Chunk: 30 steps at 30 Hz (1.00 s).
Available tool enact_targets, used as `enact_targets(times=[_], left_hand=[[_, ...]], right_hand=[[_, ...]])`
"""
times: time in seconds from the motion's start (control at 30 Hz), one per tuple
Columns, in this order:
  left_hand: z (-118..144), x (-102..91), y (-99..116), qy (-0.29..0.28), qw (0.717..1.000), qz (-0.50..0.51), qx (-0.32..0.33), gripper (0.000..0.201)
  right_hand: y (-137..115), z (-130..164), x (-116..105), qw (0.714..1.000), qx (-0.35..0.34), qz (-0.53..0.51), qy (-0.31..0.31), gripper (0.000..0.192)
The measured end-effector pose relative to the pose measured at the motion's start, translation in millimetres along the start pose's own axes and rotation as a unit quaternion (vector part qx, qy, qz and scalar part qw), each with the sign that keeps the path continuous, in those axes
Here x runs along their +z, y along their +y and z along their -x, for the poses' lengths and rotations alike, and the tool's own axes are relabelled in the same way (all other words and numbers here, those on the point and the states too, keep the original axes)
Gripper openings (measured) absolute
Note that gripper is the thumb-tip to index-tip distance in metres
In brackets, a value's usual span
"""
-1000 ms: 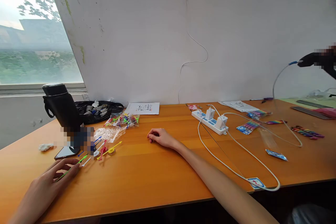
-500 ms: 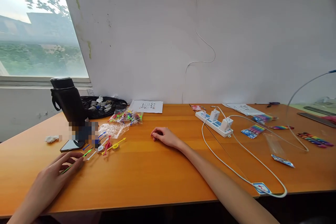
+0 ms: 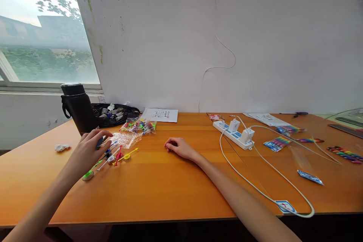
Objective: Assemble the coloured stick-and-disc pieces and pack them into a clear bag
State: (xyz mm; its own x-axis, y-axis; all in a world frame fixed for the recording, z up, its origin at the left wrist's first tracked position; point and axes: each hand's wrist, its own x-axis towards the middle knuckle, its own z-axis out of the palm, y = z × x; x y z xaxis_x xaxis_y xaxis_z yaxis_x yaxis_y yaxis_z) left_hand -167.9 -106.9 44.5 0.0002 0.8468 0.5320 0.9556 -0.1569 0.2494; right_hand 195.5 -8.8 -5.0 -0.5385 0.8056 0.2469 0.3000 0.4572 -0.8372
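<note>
My left hand hovers at the left, its fingers and thumb apart. A dark bluish object shows between them, mostly hidden by the hand; whether they touch it is unclear. Just below the hand stands a green plastic arrow spinner on a round base, on its own. To its right are more arrow spinners: a white one, a red one, a yellow one and a dark blue one. My right hand rests on the table, loosely curled with nothing visible in it.
Behind the left hand stand a black bottle and a black bag of small parts. Clear bags of coloured pieces lie near a paper sheet. A power strip with white cables and rainbow-coloured packs lies right.
My left hand has let go of the green arrow spinner and moved up and forward toward the dark object by the bottle. My right hand stays in place; the view has shifted slightly.
</note>
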Motion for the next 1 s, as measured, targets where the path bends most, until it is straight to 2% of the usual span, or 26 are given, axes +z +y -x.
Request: enact_targets(times=[0.1,0.2,0.37,0.47,0.6,0.73,1.0], left_hand=[[-37.0,16.7,10.2,-0.048,0.998,-0.013,0.031,0.035],[-62.8,40.4,16.7,-0.087,0.993,-0.056,0.048,0.033],[-79.4,76.8,23.1,-0.134,0.984,-0.100,0.065,0.031],[-80.3,88.7,22.2,-0.153,0.980,-0.116,0.056,0.031],[-78.3,90.1,21.3,-0.168,0.978,-0.114,0.042,0.032],[-75.5,85.6,24.7,-0.158,0.982,-0.097,0.034,0.031],[-70.6,81.3,23.9,-0.150,0.982,-0.096,0.053,0.013]], right_hand=[[-0.2,0.6,-0.8,1.000,0.002,-0.004,0.001,0.020],[0.4,1.0,-1.0,1.000,0.005,-0.012,0.001,0.019],[5.0,-0.1,-0.4,1.000,-0.003,-0.029,-0.001,0.020],[6.1,-0.7,-0.5,1.000,-0.003,-0.030,-0.001,0.019],[3.2,0.0,-1.2,1.000,0.004,-0.030,-0.004,0.018],[2.5,0.5,-1.9,1.000,0.002,-0.029,-0.004,0.019],[6.2,-1.5,-1.1,1.000,-0.003,-0.022,-0.005,0.020]])
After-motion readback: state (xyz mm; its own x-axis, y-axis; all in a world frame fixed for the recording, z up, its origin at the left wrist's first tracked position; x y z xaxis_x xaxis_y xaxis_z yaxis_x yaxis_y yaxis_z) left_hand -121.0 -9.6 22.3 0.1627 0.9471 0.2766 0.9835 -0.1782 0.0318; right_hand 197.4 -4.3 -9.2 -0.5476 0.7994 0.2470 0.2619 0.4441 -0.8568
